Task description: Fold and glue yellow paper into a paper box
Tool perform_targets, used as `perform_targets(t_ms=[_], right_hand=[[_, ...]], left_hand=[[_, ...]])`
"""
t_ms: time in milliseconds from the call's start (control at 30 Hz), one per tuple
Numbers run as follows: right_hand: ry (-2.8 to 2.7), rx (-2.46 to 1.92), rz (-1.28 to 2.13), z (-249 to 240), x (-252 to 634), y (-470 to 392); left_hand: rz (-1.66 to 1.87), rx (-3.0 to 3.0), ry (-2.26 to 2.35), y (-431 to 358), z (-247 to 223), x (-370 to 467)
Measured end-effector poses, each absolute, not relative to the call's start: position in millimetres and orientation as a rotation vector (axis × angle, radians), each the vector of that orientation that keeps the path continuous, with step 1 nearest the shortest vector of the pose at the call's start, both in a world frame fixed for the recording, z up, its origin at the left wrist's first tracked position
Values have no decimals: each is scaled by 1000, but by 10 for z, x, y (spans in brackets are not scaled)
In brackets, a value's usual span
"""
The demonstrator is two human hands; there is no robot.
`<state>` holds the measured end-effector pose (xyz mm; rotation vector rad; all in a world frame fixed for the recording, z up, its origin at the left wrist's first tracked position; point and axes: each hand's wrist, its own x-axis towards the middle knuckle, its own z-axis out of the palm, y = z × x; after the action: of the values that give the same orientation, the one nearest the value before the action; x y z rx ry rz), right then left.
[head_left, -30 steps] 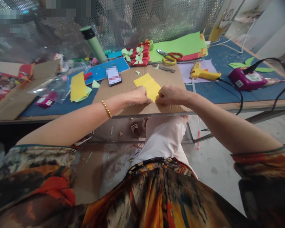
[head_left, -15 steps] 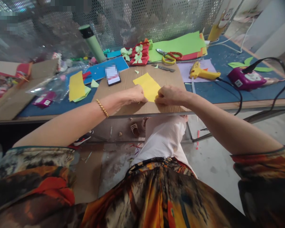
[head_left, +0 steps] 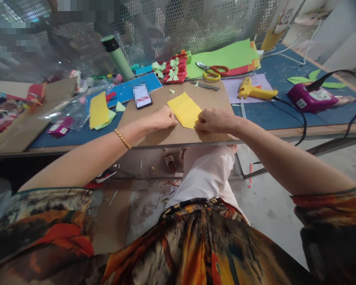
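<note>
A yellow sheet of paper (head_left: 186, 109) lies at an angle on the cardboard (head_left: 154, 136), and its lower left edge looks folded. My right hand (head_left: 214, 120) is closed on the sheet's right corner, thumb and fingers pinched together. Just left of the sheet, my left hand (head_left: 163, 118) rests low over the cardboard with its fingers curled in. No paper shows in it, and a narrow gap parts it from the sheet's edge. Beyond the sheet are scissors (head_left: 212, 72) with red and yellow handles and a dark flat blade (head_left: 207, 86).
A phone (head_left: 142, 97) lies left of the sheet, near yellow paper pieces (head_left: 98, 110) and a green bottle (head_left: 118, 59). To the right are a yellow glue gun (head_left: 256, 90) and a purple power block (head_left: 311, 97) with a black cable. Green sheets (head_left: 222, 57) lie behind.
My left hand has come off the yellow sheet and moved a little left, baring its lower left edge. My right hand keeps its hold. The whole view has shifted slightly.
</note>
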<state>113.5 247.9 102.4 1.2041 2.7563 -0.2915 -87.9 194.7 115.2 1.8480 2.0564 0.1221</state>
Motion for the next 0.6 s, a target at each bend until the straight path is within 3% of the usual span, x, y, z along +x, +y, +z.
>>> perform_targets(t_ms=[133, 233, 600], right_hand=[[2759, 1208, -262, 1019, 1134, 2477], [2774, 1211, -265, 991, 1135, 2497], [2777, 1256, -321, 932, 1148, 2523]], left_hand=[[302, 2461, 2039, 1723, 890, -787], [168, 2797, 1830, 1527, 701, -705], [274, 2932, 1901, 1259, 509, -962]])
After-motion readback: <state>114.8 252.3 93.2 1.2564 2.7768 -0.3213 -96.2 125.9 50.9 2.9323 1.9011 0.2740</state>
